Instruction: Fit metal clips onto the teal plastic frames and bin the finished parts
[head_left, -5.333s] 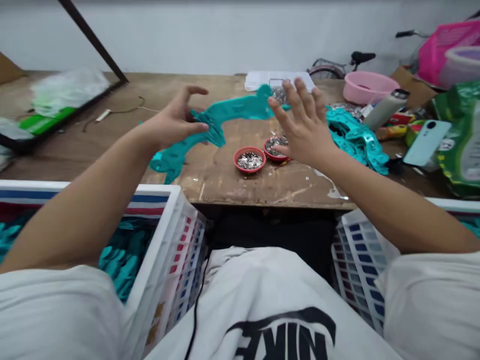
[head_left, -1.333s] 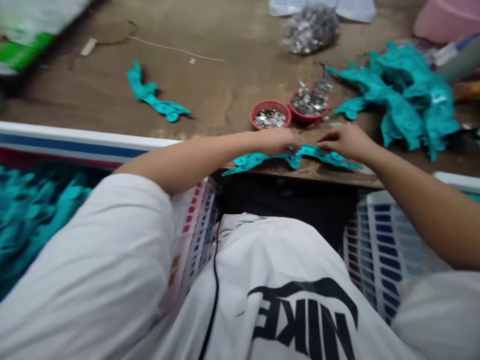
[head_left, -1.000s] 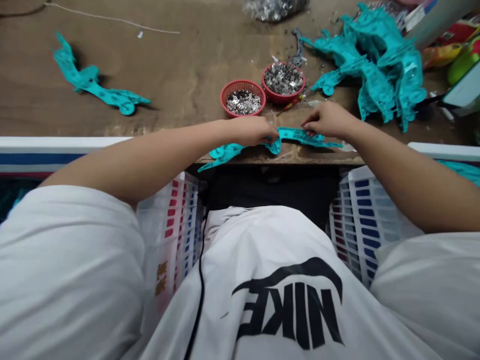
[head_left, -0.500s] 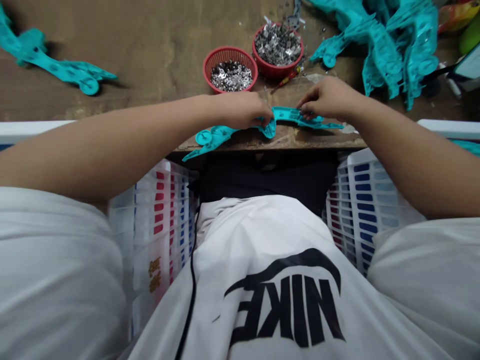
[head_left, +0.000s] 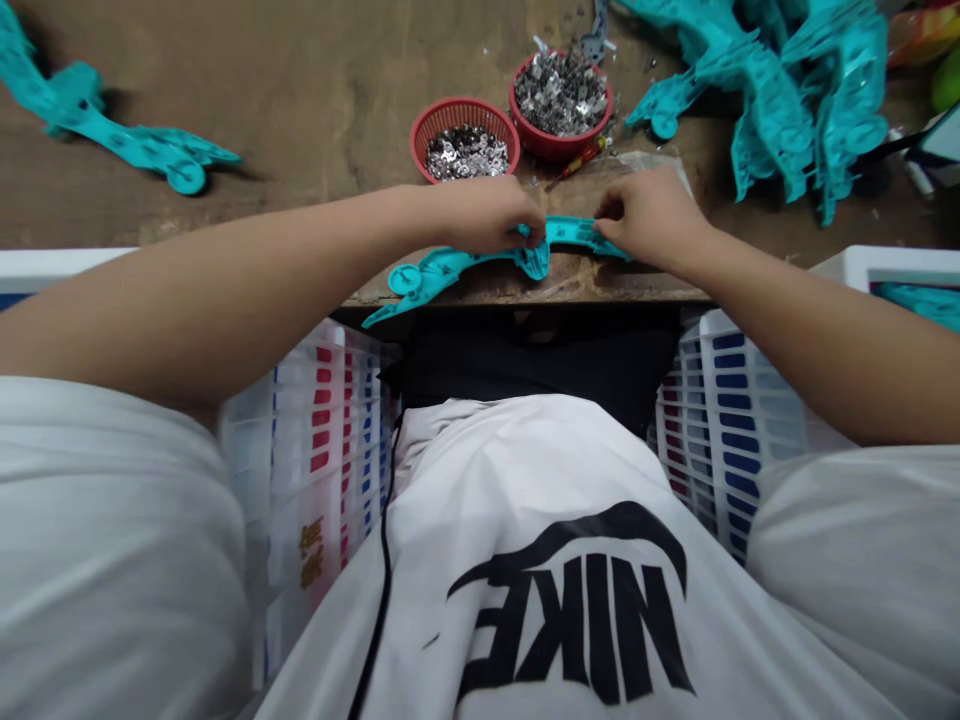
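Note:
A long curved turquoise plastic part (head_left: 442,270) lies along the front edge of the table, with a round disc near its left end. My left hand (head_left: 510,218) is closed on its middle, fingers pinching a raised section. At the part's right end is my right hand (head_left: 649,215), thumb and fingertips pinched together against the plastic; the palm covers that end. Whether a small piece sits between those fingertips cannot be seen. Just beyond my hands stand a red basket of small shiny metal pieces (head_left: 465,140) and a red bowl heaped with metal clips (head_left: 561,100).
A screwdriver (head_left: 576,163) with a red and yellow handle lies by the bowl. More turquoise parts are piled (head_left: 772,100) at the back right, and another turquoise part (head_left: 112,125) lies at the left. White plastic baskets (head_left: 727,420) stand on both sides of my lap.
My right hand has turned and lowered over the right end of the turquoise part, hiding the tip that showed before. My left hand keeps its hold in the same place.

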